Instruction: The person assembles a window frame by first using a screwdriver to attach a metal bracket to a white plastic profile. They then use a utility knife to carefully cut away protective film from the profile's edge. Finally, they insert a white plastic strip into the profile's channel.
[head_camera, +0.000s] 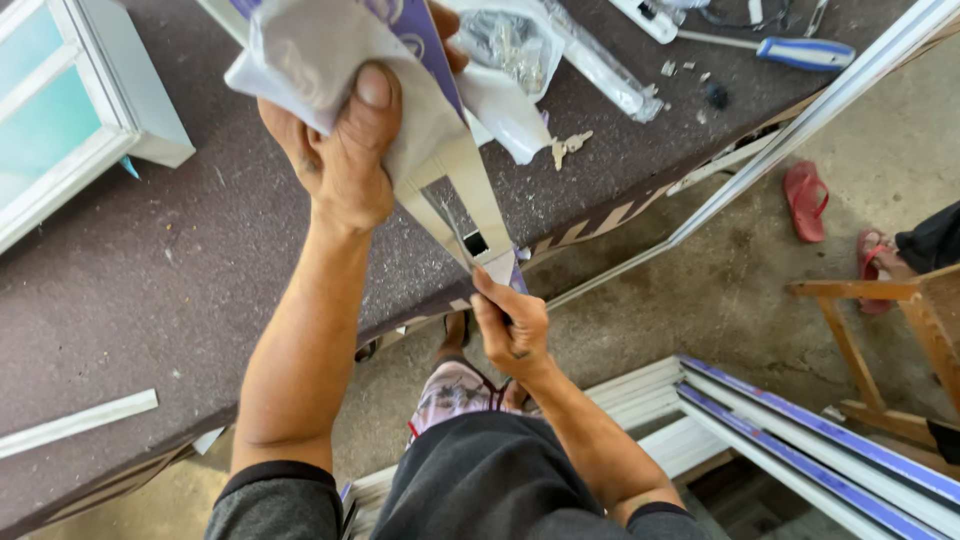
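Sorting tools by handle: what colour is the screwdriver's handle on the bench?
Blue and white screwdriver handle, clearest in the head view, top right.

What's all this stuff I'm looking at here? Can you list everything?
Metal strip with a rectangular cut-out: one, silvery, part-wrapped in white and purple film, held between both hands.
Workbench: one, dark speckled top, upper left.
Window frame: one, white with greenish glass, on the bench at far left.
Plastic bag of small hardware: one, clear, top centre.
Keys: a small pale bunch, beside the bag.
Screwdriver: one, blue and white handle, top right.
White strip: one, on the bench at lower left.
Sandals: two, red, on the concrete floor at right.
Frame profiles: several, white with purple film, on the floor at lower right.
Wooden stand: one, right edge.
Left hand: grips the wrapped upper end.
Right hand: pinches the lower end.
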